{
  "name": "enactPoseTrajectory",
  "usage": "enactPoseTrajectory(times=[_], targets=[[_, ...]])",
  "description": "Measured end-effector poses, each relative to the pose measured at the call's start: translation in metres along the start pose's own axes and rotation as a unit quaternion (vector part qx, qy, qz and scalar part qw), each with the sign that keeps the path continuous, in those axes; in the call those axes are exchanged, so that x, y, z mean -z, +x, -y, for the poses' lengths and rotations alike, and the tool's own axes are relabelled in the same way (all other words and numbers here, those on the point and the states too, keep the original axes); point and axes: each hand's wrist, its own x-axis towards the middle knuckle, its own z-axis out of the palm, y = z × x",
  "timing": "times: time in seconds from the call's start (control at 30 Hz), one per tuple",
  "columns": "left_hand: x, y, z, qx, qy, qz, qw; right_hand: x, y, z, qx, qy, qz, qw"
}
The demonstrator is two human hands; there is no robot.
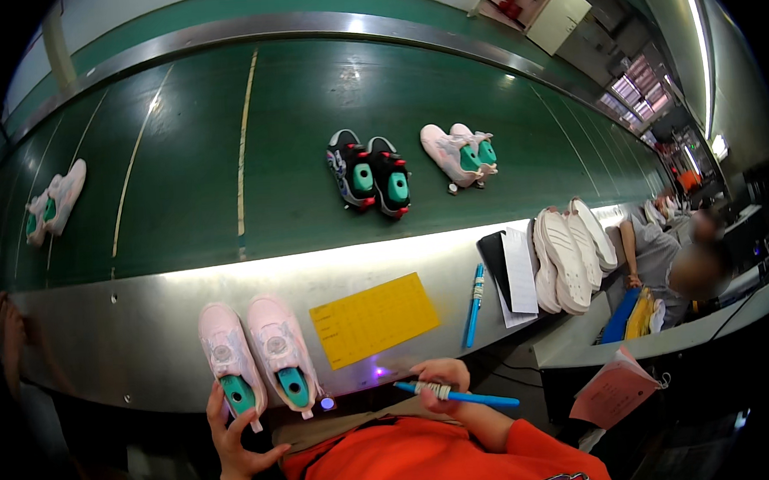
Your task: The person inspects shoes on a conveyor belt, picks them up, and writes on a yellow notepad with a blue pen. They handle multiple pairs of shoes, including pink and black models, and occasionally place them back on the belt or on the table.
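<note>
Two pink shoes with green inserts inside stand side by side on the metal ledge before me. My left hand (235, 435) is at the heel of the left shoe (225, 348), fingers touching it and the thumb spread away. The right shoe (275, 341) stands just beside it. In my right hand (444, 380) is a blue marker (488, 400) with a pale label, held above the ledge's near edge. A yellow card (376, 319) lies flat between the shoes and a second blue marker (474, 309). A small purple-blue light (327, 404) glows by the right shoe's heel.
Beyond the ledge, a green conveyor belt (290, 97) carries black shoes (368, 173), pink shoes (460, 156) and another pale pair (56, 202). White soles (568, 261) and a notepad (518, 269) lie to the right. Another person (672, 251) sits farther right. Pink paper (614, 389) hangs nearer.
</note>
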Motion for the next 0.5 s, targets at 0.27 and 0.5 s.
enactPoseTrajectory(times=[0.27,0.5], targets=[[-0.021,0.019,-0.002,0.007,0.020,-0.055,0.998,0.071,0.038,-0.034,-0.015,-0.333,-0.025,0.942],[-0.024,0.018,-0.005,0.016,0.034,-0.066,0.997,0.081,0.059,-0.057,-0.033,-0.431,-0.021,0.902]])
